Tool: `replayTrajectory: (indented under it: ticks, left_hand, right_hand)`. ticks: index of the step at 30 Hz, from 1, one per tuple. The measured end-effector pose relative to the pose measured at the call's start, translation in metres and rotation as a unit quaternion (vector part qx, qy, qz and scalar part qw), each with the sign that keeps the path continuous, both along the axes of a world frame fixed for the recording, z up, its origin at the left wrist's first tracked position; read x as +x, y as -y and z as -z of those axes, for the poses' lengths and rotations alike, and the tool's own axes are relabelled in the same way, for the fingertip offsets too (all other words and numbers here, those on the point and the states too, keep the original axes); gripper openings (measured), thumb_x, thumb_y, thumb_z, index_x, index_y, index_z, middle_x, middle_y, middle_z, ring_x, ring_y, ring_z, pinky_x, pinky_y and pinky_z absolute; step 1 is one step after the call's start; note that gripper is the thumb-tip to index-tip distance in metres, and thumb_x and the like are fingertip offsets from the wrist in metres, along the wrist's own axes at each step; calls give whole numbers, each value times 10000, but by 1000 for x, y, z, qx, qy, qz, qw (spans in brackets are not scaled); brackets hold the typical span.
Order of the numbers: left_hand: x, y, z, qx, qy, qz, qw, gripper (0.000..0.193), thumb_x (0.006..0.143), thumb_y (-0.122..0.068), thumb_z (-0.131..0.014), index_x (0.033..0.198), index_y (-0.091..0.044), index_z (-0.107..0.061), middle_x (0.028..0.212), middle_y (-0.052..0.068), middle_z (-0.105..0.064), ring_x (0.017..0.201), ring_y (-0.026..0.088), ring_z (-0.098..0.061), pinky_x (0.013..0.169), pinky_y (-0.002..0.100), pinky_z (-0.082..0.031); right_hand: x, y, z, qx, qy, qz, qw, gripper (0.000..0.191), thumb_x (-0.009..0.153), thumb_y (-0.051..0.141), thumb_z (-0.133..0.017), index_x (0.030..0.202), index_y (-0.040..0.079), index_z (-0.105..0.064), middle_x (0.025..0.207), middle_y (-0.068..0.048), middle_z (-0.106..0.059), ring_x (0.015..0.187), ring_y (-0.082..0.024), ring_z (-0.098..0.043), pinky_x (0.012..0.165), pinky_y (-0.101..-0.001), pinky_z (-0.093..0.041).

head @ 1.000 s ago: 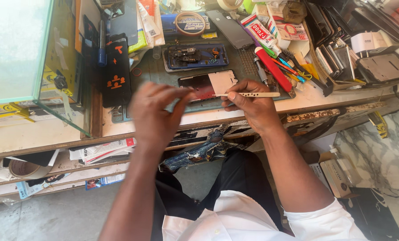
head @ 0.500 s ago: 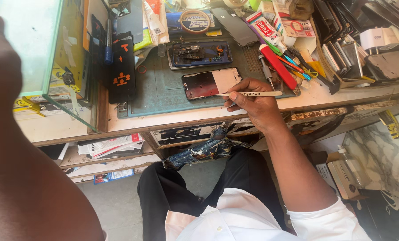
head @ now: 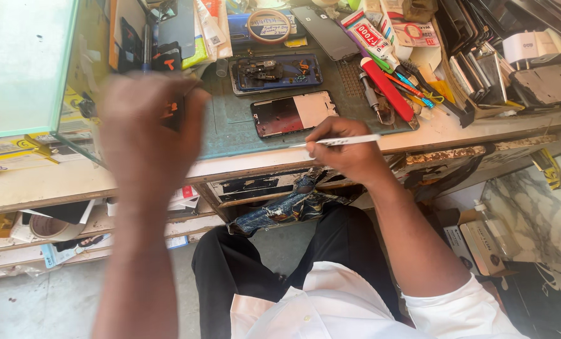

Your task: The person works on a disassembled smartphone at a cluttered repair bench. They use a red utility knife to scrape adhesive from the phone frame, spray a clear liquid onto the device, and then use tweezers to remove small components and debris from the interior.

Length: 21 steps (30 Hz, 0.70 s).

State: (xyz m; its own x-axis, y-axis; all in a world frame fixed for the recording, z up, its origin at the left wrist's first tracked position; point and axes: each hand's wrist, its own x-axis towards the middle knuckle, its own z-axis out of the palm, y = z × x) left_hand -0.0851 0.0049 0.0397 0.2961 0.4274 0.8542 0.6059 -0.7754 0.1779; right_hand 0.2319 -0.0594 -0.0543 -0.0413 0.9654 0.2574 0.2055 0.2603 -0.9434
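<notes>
A: What is in the right hand (head: 349,150)?

B: Its fingers pinch a thin white tool (head: 340,142), lying level at the front edge of the bench (head: 431,135), tip pointing to nine o'clock.

A: And the opened phone (head: 293,114)?

B: Flat on the green mat (head: 230,125), just at twelve o'clock of that hand, apart from the tool tip.

A: The left hand (head: 145,132)?

B: Raised and blurred at nine o'clock of the phone, holding nothing, fingers loosely bent near a black case (head: 173,107).
</notes>
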Motion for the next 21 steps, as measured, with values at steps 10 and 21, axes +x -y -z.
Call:
replayTrajectory:
  ticks: [10,21]
  left_hand:
    - [51,10,56,-224,46,26,973,106,938,-172,-769,991,-81,-765,875,56,-732,700,247,-624,662,391,-505]
    - [51,12,56,-247,26,21,968,124,918,-212,-770,998,-117,-778,905,35,-744,782,253,-677,713,401,-529]
  right_hand:
    - [-24,5,-20,55,143,89,984,124,895,115,-820,976,33,-775,834,0,-727,748,-41,-620,657,-230,-494]
    - [-27,6,-20,42,133,87,986,97,900,85,-804,972,25,-778,852,-12,-735,752,-39,-636,645,-220,-502]
